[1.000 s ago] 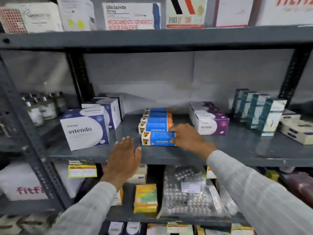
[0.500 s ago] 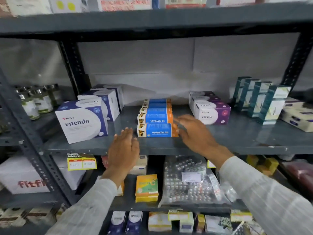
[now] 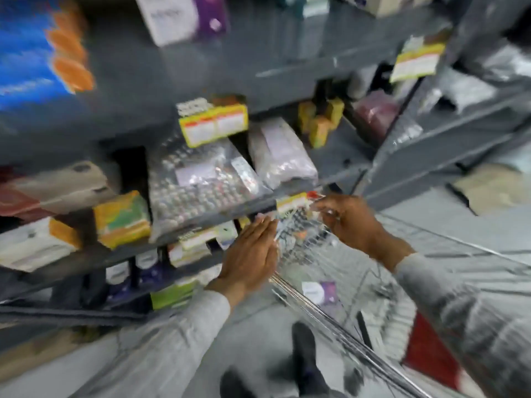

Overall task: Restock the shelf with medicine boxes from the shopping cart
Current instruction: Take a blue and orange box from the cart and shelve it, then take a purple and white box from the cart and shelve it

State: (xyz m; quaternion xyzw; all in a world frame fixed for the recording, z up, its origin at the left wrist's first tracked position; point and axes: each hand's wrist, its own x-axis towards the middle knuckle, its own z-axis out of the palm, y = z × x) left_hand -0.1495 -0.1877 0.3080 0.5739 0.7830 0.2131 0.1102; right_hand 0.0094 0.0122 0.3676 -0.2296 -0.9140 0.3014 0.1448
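Note:
The frame is blurred by motion. My left hand (image 3: 253, 251) is flat with fingers stretched out, empty, just over the near rim of the wire shopping cart (image 3: 330, 308). Over the cart's far end my right hand (image 3: 347, 222) hangs with its fingers loosely spread and nothing in them. A white and purple medicine box (image 3: 319, 291) lies inside the cart below both hands. On the grey shelf (image 3: 178, 90) at the upper left sit the blue and orange boxes (image 3: 43, 56), with a white and purple box (image 3: 184, 18) behind them.
Lower shelves hold clear bags of blister packs (image 3: 198, 182), yellow-green boxes (image 3: 123, 219) and yellow price tags (image 3: 215, 124). A second grey rack (image 3: 459, 116) stands at the right. A red part of the cart (image 3: 431, 357) and my dark shoe (image 3: 304, 354) are below on the grey floor.
My view has swung down and to the right, from the shelf to the cart. Both hands have left the blue and orange boxes and dropped to above the cart, empty.

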